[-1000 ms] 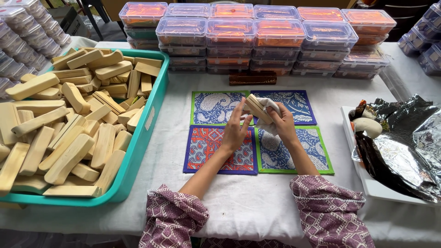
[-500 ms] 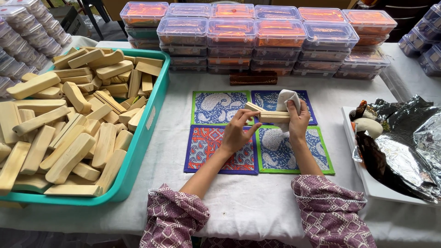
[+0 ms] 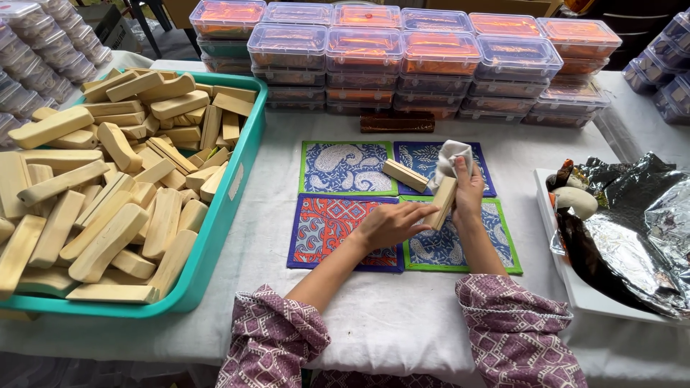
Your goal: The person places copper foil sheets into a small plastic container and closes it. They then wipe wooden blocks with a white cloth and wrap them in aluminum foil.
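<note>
My left hand (image 3: 392, 224) grips the lower end of a pale wooden block (image 3: 443, 203), which stands tilted over the patterned mats. My right hand (image 3: 468, 192) is at the block's upper end and holds a white cloth (image 3: 453, 154) against it. A second pale wooden block (image 3: 405, 174) lies flat just left of the cloth, across the two upper mats. Under the hands are four mats: a blue-and-green one (image 3: 343, 167), a dark blue one (image 3: 420, 152), a red-and-blue one (image 3: 323, 228) and a green-edged one (image 3: 463, 251).
A teal tray (image 3: 241, 183) piled with several pale wooden blocks fills the left. Stacked clear lidded boxes (image 3: 402, 61) with orange contents line the back, with a dark brown bar (image 3: 397, 122) in front. A white tray (image 3: 568, 280) with crumpled foil (image 3: 647, 223) sits at the right.
The block held level between both hands now lies on the upper mats. My hands have dropped lower and closer to me, with a tilted block between them and the cloth still in my right hand.
</note>
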